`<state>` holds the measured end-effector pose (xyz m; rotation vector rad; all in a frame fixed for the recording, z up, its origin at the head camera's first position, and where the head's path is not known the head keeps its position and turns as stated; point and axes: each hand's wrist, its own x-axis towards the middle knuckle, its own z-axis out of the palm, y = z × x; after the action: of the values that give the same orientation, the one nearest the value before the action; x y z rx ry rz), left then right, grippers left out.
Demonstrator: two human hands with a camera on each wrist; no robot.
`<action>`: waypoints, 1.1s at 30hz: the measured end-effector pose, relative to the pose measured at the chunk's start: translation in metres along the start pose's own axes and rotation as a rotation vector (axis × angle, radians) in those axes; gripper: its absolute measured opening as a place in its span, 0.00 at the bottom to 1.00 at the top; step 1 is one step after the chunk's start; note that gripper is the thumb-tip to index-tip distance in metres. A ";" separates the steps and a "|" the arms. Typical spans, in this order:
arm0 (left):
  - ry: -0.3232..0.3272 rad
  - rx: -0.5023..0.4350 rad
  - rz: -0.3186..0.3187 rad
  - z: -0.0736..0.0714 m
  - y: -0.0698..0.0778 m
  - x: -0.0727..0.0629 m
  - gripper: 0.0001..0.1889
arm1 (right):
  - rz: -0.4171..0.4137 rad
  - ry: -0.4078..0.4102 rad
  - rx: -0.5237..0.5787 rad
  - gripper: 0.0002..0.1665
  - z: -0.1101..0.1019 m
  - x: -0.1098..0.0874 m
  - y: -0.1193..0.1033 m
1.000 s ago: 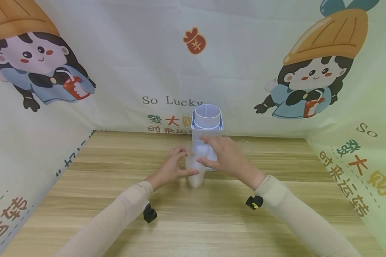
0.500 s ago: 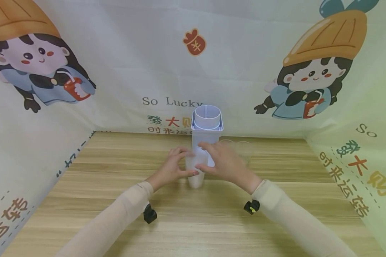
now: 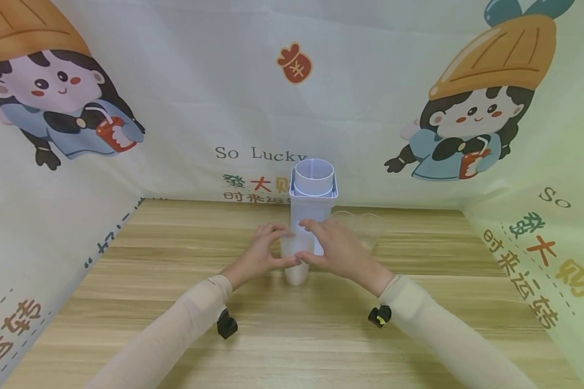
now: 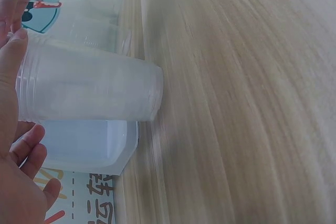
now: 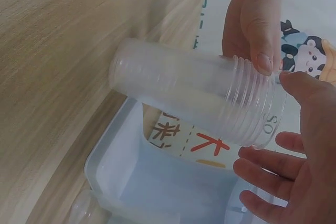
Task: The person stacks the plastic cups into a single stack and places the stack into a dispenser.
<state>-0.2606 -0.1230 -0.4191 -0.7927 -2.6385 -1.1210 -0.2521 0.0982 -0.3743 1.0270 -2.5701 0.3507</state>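
A stack of nested clear plastic cups (image 3: 297, 274) stands upright at mid-table, its ringed rims showing in the right wrist view. My left hand (image 3: 259, 251) grips it from the left near the top, with thumb and fingers around the side. From the other side my right hand (image 3: 345, 251) holds the rim, thumb on the near side and fingertips at the far edge. Both thumbs come close together at the rim in the right wrist view. Just behind the stack stands a pale lavender box-shaped holder (image 3: 311, 208) with a round tube (image 3: 313, 181) in its top.
Two more clear plastic cups (image 3: 370, 232) stand beyond my right hand, beside the holder. A printed cloth (image 3: 190, 108) walls the back and both sides of the wood-grain table (image 3: 292, 346). The holder stands close to the back cloth.
My right hand has come down and slightly left onto the rim, and the stack's top sits lower. A second clear cup behind that hand has come into view. My left hand stays put.
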 end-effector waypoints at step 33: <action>-0.023 -0.008 -0.030 0.001 -0.002 0.000 0.34 | 0.024 0.033 0.066 0.36 0.002 -0.008 0.006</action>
<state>-0.2619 -0.1238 -0.4213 -0.7746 -2.6751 -1.1376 -0.2511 0.1063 -0.3804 1.0048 -2.5589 0.4582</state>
